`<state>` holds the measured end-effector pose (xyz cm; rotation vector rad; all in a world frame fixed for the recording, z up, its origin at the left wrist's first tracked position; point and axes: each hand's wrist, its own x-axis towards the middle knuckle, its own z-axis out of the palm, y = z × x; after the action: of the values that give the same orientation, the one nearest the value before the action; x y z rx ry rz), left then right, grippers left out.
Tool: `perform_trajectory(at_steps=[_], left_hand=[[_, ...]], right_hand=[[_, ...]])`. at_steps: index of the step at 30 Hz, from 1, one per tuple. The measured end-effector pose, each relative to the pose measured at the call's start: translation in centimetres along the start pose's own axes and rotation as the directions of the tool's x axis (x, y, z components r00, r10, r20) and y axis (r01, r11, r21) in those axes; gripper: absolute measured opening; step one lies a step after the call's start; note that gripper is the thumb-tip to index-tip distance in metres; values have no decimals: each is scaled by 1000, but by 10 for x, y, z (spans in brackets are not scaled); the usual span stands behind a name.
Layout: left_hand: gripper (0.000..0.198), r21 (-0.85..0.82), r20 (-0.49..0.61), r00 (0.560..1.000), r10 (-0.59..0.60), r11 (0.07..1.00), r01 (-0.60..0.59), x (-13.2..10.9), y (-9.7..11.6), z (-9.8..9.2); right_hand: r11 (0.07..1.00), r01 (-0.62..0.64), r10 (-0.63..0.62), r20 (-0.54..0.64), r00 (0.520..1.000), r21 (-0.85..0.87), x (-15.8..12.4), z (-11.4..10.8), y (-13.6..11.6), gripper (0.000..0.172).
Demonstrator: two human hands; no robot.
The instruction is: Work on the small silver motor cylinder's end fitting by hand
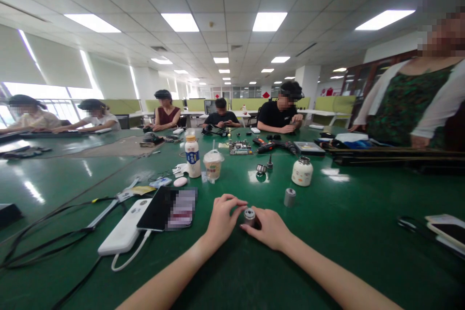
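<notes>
My right hand [271, 227] is wrapped around a small silvery metal cylinder [249, 215] standing on the green table, thumb in front and fingers behind. The cylinder's round top shows a ring with a dark centre. My left hand [225, 215] comes in from the other side, its thumb and forefinger pinched together at the cylinder's upper left edge. Whatever lies between those fingertips is too small to make out. A second, similar metal cylinder [289, 197] stands a little beyond my right hand.
Left of my hands lie a phone [163, 208] and a white power bank [125, 227] with cables. Beyond stand a milk bottle [193, 157], a lidded cup [213, 164] and a white jar [302, 172]. A circuit board [240, 147] and power drill [276, 145] lie farther back. Several people surround the table.
</notes>
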<state>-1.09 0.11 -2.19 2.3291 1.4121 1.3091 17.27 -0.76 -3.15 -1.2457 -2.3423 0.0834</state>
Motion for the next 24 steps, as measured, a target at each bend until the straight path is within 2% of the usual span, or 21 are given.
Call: perform_trajectory(at_steps=[6,13,19,24], left_hand=[[17,-2,65,992,107,994,-107,1,0,-6],[17,-36,82,987,140,990,-137,-2,12,-4],[14,-92,58,993,107,991,-102,-1,26,-5],[14,-151,35,998,56,987,-50,-2,26,-4]], right_hand=[[1000,6,-6,0,1000,10,0,1,1,30],[1000,6,-6,-7,1000,10,0,3,2,30],[1000,-6,6,-14,1000,-5,0,4,1,29],[1000,10,-10,-17,1000,-2,-1,2,0,26]])
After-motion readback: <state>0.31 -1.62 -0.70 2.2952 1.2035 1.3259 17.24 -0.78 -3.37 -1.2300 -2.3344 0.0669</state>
